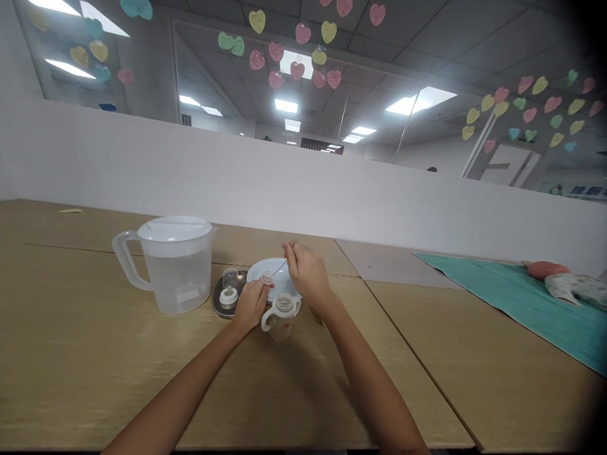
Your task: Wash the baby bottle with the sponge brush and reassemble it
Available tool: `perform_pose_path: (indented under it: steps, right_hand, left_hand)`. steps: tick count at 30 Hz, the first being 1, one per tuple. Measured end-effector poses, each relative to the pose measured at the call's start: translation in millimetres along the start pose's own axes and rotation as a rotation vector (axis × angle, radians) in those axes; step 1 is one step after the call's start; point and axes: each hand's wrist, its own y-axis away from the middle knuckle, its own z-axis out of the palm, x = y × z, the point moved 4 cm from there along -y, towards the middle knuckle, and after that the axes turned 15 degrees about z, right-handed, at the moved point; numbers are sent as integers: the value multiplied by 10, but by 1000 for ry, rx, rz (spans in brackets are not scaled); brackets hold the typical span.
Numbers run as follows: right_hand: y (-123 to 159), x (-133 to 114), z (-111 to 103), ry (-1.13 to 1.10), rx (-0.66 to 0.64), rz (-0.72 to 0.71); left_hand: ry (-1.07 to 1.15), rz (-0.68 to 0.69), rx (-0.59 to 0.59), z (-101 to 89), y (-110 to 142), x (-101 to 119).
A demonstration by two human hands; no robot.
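Note:
My left hand (252, 306) is closed on a small clear round cup (267, 277), held over the near left edge of a pale blue plate (256, 268). My right hand (307, 272) pinches a thin rod (281, 266) that slants down to the cup; what its lower end is like I cannot make out. Below and between both hands stands an open baby bottle (283, 319) with white side handles. Left of my left hand, a metal tray (217, 304) carries a white bottle nipple ring (228, 297) and a clear domed cap (230, 277).
A large clear pitcher (177, 272) with a white lid stands left of the tray. On the far right, a green cloth (502, 291) lies under a doll-like figure (564, 281). A low white wall (303, 189) rises behind the wooden table (118, 366).

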Motion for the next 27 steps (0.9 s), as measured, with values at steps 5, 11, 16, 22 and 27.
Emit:
perform_pose_path:
  steps: [5, 11, 16, 22, 27]
  right_hand:
    - [-11, 10, 24, -68, -57, 21]
    - [-32, 20, 168, -188, -230, 53]
    - [-19, 46, 425, -88, -262, 37]
    - [26, 80, 633, 85, -254, -15]
    - [30, 25, 371, -70, -298, 7]
  left_hand:
    - [-40, 21, -32, 11, -15, 13]
    - [-77, 81, -24, -33, -74, 127]
    - [-115, 92, -8, -40, -84, 98]
    - [-57, 54, -35, 0, -61, 38]
    - [-5, 104, -110, 71, -66, 15]
